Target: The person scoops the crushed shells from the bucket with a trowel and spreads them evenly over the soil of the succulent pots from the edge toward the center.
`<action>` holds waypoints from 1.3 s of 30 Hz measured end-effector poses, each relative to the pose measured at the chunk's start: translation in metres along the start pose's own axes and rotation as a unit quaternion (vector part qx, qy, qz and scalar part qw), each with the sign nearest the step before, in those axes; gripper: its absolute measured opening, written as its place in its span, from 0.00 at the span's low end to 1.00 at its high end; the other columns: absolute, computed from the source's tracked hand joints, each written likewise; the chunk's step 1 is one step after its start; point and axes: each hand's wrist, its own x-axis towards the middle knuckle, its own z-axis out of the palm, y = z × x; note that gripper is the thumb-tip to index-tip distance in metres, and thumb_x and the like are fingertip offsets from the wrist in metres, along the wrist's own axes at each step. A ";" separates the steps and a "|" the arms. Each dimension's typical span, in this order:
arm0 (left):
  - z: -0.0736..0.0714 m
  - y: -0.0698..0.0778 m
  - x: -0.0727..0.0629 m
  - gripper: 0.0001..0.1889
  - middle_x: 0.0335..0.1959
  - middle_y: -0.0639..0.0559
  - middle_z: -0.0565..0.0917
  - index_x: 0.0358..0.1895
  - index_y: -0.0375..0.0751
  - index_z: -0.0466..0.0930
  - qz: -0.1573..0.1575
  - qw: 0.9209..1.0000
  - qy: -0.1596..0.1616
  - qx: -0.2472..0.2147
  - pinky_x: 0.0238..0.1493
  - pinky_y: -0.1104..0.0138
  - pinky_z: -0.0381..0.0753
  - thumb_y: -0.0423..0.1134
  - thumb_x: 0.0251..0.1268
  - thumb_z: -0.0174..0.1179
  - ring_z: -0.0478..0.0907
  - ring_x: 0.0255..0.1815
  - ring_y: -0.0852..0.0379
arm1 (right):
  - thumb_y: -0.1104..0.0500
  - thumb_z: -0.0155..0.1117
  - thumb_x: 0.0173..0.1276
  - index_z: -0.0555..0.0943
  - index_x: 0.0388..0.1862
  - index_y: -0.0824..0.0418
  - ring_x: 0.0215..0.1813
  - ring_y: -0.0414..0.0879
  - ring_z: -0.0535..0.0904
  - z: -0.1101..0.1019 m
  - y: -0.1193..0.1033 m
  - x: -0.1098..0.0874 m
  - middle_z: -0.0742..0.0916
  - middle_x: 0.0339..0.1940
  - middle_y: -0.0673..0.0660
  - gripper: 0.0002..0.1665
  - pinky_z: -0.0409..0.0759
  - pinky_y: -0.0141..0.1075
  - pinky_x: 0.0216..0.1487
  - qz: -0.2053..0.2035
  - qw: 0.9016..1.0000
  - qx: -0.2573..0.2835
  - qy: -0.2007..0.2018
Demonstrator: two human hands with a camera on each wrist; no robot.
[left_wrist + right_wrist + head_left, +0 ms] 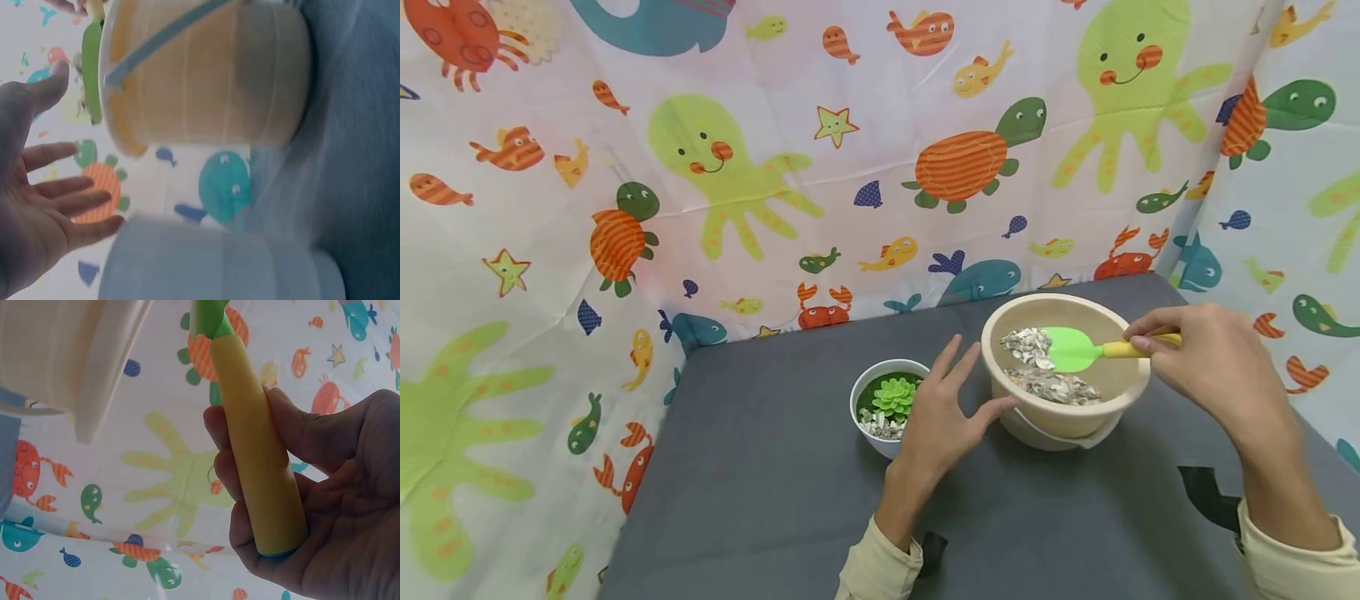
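Note:
My right hand (1213,358) grips the yellow handle of a toy shovel (259,444) with a green blade. Its blade is over a cream bucket (1063,425) and carries whitish shell or gravel bits (1028,346). More of these bits (1052,387) lie inside the bucket. Fingers spread, my left hand (943,421) is between the bucket and a white pot (891,448), its thumb by the bucket's rim. In the pot a green succulent plant (895,397) stands with pebbly bits at its near side; my left hand hides part of the pot.
A dark grey cloth (760,467) covers the table. Behind and at the sides hangs a white curtain (850,75) printed with sea animals. The bucket's handle (169,40) hangs down its outer side. Black straps (1210,498) show near both sleeves.

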 end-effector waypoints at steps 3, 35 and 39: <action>-0.008 -0.009 -0.005 0.41 0.81 0.45 0.68 0.77 0.50 0.72 0.020 1.000 0.009 0.019 0.74 0.50 0.76 0.58 0.62 0.74 0.69 0.81 0.45 | 0.65 0.65 0.69 0.90 0.44 0.68 0.39 0.58 0.75 0.002 -0.005 -0.001 0.89 0.39 0.70 0.11 0.65 0.36 0.25 -0.003 1.000 0.004 0.000; -0.046 -0.046 -0.025 0.42 0.82 0.45 0.67 0.77 0.50 0.72 -0.022 0.999 0.043 0.000 0.74 0.45 0.76 0.56 0.61 0.75 0.68 0.81 0.42 | 0.65 0.67 0.68 0.90 0.48 0.67 0.44 0.61 0.74 0.014 -0.040 0.006 0.87 0.43 0.71 0.12 0.66 0.37 0.26 -0.040 0.998 0.033 -0.025; -0.049 -0.048 -0.026 0.42 0.82 0.44 0.67 0.77 0.50 0.72 -0.023 0.999 0.047 0.005 0.72 0.43 0.77 0.55 0.61 0.75 0.69 0.80 0.39 | 0.65 0.67 0.69 0.90 0.49 0.68 0.45 0.61 0.74 0.017 -0.044 0.007 0.87 0.44 0.71 0.13 0.68 0.37 0.28 -0.042 0.998 0.039 -0.035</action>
